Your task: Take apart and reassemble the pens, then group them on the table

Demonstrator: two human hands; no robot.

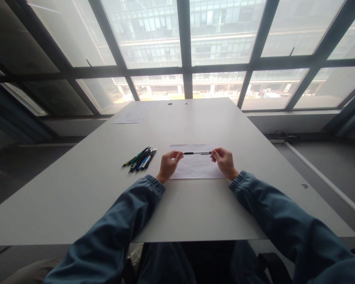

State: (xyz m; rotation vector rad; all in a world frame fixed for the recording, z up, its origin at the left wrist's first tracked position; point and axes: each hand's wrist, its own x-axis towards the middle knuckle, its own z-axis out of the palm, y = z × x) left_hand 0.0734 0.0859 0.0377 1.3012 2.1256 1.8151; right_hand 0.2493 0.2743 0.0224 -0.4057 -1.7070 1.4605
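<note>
A thin pen [197, 153] with a black and white barrel is held level above a white sheet of paper [195, 169] on the grey table [106, 189]. My left hand [169, 165] pinches its left end, fingers closed. My right hand [223, 161] pinches its right end, fingers closed too. Both sleeves are blue. To the left of my left hand lies a bundle of several pens and pencils [140, 158], side by side on the table.
Another sheet of paper [129, 116] lies at the table's far left corner. Two small dark round holes [169, 104] sit near the far edge. Large windows with dark frames stand behind the table. Floor drops away on both sides.
</note>
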